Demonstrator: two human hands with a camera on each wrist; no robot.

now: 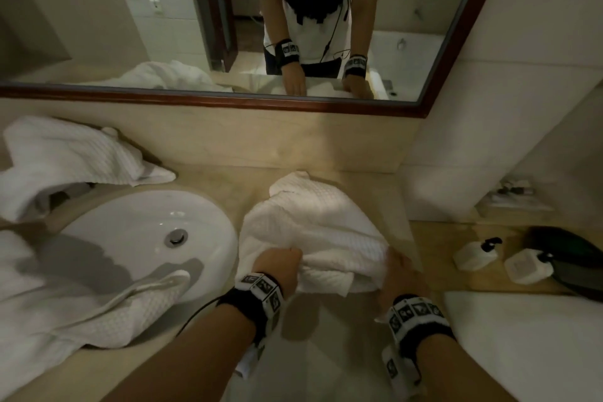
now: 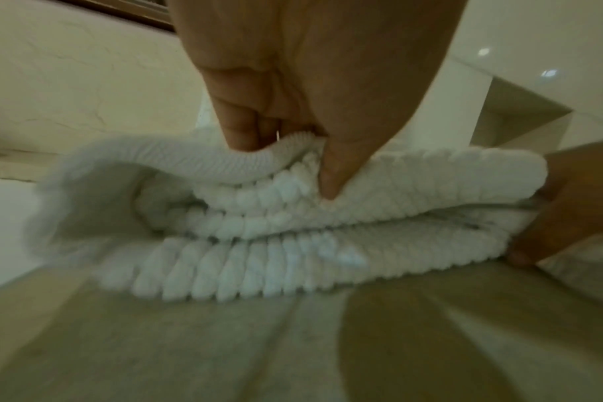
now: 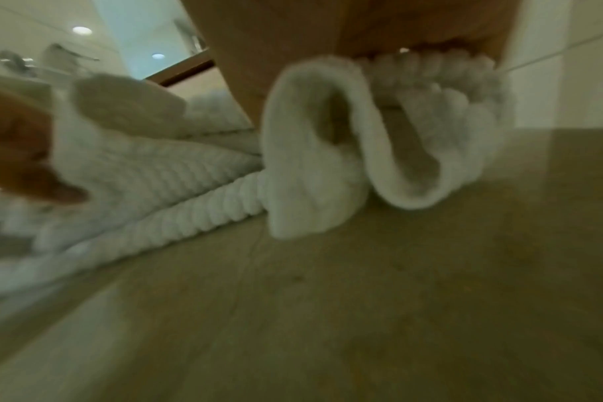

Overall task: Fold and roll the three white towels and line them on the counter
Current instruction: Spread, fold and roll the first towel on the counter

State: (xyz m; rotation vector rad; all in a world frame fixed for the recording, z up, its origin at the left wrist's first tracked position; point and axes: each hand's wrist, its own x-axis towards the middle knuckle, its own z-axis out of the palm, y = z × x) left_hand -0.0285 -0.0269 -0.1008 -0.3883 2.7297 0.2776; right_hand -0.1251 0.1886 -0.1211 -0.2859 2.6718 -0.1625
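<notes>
A white waffle towel (image 1: 313, 232) lies on the beige counter (image 1: 326, 336) right of the sink, its near edge folded over in layers. My left hand (image 1: 277, 266) pinches the left end of that fold (image 2: 286, 152) between thumb and curled fingers. My right hand (image 1: 399, 277) grips the right end, where the layers curl into loops (image 3: 327, 141). A second white towel (image 1: 71, 153) is crumpled at the back left. A third towel (image 1: 65, 297) drapes over the sink's near left rim.
The round white sink (image 1: 146, 238) sits left of the folded towel. Two white pump bottles (image 1: 476, 254) and a dark bag (image 1: 574, 258) stand on a lower ledge to the right. A wood-framed mirror (image 1: 228, 101) runs along the back wall.
</notes>
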